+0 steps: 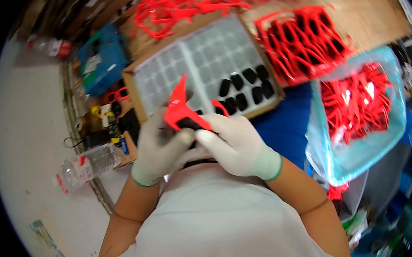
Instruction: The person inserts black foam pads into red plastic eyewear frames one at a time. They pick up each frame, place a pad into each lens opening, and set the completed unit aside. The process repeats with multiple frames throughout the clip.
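Both my hands wear white knit gloves with green cuffs and hold a pair of red sunglasses (179, 107) close to my body. My left hand (160, 150) is closed on one side of the frame, its fingers partly hidden behind it. From the other side, my right hand (237, 147) pinches the frame near a dark lens (189, 123). Just beyond lies a cardboard box (266, 108) holding a pale compartment tray (189, 53). Several loose black lenses (241, 101) sit in the tray's near right part; my hands cover its nearest edge.
Red frames (177, 8) are heaped at the back. Red sunglasses with dark lenses (306, 42) stand packed in rows at back right. A blue-lined bin (397, 123) of red frames is at right. Left are a blue box (103, 61) and a plastic bottle (90, 166).
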`<state>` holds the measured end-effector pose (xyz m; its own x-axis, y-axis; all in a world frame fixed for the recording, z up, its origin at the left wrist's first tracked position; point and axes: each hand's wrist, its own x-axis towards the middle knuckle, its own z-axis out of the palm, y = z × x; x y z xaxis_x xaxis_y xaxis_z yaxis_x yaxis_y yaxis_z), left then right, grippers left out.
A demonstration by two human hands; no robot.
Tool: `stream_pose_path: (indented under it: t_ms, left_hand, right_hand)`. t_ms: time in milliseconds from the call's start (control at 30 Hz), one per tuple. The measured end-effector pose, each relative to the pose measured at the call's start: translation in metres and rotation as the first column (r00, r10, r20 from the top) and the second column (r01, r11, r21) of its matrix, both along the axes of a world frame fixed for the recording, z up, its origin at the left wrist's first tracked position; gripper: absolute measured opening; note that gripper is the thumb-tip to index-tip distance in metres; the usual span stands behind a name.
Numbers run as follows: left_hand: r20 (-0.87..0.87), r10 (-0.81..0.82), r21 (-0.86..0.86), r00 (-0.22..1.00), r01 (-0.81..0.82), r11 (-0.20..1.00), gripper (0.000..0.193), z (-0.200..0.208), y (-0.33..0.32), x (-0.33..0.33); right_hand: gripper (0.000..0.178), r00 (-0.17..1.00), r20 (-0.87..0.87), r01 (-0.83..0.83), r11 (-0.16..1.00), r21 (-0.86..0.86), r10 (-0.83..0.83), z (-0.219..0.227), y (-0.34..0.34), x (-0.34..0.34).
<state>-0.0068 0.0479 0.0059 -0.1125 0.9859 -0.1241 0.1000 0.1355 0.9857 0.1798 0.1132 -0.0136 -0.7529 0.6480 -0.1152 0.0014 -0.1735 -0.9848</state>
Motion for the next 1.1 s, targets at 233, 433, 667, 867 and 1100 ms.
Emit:
stream_pose_path:
  t_ms: [233,433,667,867,1100]
  left_hand:
    - [-0.443,-0.117,0.163,0.889,0.208,0.964,0.021,0.008,0.046,0.001]
    - [-0.283,-0.189,0.259,0.940,0.264,0.929,0.040,-0.054,0.076,-0.008]
    - [-0.558,0.575,0.119,0.599,-0.627,0.770,0.068,-0.141,0.269,-0.205]
    - [-0.473,0.410,-0.290,0.780,-0.578,0.763,0.038,-0.208,0.280,-0.252]
    - [-0.294,0.500,0.085,0.814,-0.499,0.862,0.026,-0.139,0.237,-0.255]
  right_hand:
    - [0.016,0.978,-0.065,0.210,0.938,0.277,-0.200,-0.015,0.025,0.002]
    - [0.007,0.953,0.016,0.228,0.751,0.620,-0.303,-0.011,0.079,0.042]
    - [0.026,0.308,0.364,0.159,0.424,0.892,-0.879,-0.042,0.290,0.219]
    - [0.032,0.395,0.734,0.167,0.829,0.534,-0.553,-0.084,0.317,0.234]
    - [0.044,0.208,0.672,-0.019,0.685,0.729,-0.710,-0.068,0.296,0.216]
